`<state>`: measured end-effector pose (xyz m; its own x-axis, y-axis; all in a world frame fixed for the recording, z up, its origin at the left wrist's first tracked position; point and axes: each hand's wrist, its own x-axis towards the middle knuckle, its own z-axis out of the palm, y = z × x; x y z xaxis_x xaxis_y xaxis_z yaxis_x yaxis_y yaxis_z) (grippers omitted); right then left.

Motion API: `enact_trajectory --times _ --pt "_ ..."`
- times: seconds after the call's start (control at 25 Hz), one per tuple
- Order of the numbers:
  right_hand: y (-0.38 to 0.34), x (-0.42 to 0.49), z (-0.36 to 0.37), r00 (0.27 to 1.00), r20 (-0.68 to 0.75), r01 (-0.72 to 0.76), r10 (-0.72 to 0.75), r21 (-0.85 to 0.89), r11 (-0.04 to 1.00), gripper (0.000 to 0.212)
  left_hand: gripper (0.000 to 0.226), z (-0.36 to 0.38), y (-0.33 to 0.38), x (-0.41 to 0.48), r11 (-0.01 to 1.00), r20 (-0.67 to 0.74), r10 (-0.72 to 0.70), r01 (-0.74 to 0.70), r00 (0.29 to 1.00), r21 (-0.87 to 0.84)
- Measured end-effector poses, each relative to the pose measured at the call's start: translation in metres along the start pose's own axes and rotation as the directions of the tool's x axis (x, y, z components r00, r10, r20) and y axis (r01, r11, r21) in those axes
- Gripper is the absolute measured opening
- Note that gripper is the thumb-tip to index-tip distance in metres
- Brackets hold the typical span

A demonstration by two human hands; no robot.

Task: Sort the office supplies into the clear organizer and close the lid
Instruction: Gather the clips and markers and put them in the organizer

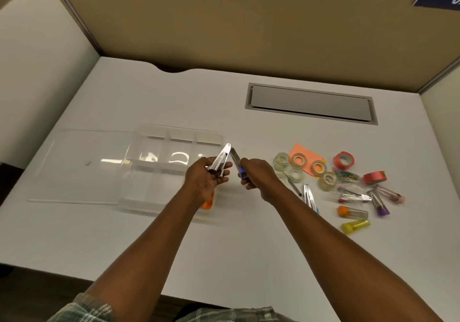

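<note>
With our left hand [206, 181] fingers clamped on the black stapler [220, 158] and right hand [258, 176] fingers on the blue stapler [242, 171], just above the clear organizer [183, 135], we'd best fold each shut before lowering both into one compartment.

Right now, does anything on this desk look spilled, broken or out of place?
Nothing looks spilled or broken. The one oddity is that the mini stapler in the left hand is splayed open in a V. The right hand grips a blue stapler. Tape rolls and capped tubes lie loose, right of the clear organizer.
</note>
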<state>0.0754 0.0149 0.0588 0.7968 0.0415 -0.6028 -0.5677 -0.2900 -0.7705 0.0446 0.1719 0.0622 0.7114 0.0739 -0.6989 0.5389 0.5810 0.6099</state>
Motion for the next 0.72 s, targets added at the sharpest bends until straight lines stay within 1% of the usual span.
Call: enact_trajectory --times 0.08,0.16,0.2,0.28,0.36,0.44,0.56,0.72 --pt "-0.01 0.009 0.025 0.998 -0.038 0.053 -0.055 -0.055 0.997 0.024 0.027 -0.018 0.022 0.008 0.998 -0.034 0.037 -0.035 0.999 0.05" --pt "-0.018 0.018 0.046 0.986 -0.099 0.116 -0.131 -0.15 0.982 0.034 0.022 -0.031 0.042 0.02 0.98 -0.07 0.091 -0.077 0.993 0.182" --pt "-0.021 0.022 0.054 0.975 -0.124 0.15 -0.184 -0.241 0.959 0.038 0.02 -0.034 0.05 0.026 0.96 -0.074 0.115 -0.092 0.991 0.265" --pt "-0.027 0.028 0.069 0.951 -0.132 0.2 -0.279 -0.422 0.884 0.035 0.014 -0.035 0.061 0.038 0.905 -0.075 0.141 -0.098 0.987 0.415" --pt "-0.032 0.035 0.081 0.944 -0.127 0.199 -0.303 -0.513 0.835 0.029 0.008 -0.034 0.065 0.049 0.853 -0.078 0.155 -0.094 0.985 0.513" --pt "-0.036 0.041 0.089 0.95 -0.136 0.164 -0.28 -0.544 0.823 0.026 0.005 -0.03 0.063 0.057 0.801 -0.068 0.177 -0.104 0.982 0.589" --pt "-0.042 0.048 0.097 0.958 -0.168 0.117 -0.234 -0.518 0.847 0.031 0.011 -0.027 0.057 0.066 0.705 -0.062 0.249 -0.137 0.967 0.696" --pt "-0.045 0.052 0.105 0.958 -0.196 0.089 -0.211 -0.495 0.864 0.04 0.023 -0.026 0.05 0.07 0.505 -0.007 0.358 -0.187 0.934 0.842"
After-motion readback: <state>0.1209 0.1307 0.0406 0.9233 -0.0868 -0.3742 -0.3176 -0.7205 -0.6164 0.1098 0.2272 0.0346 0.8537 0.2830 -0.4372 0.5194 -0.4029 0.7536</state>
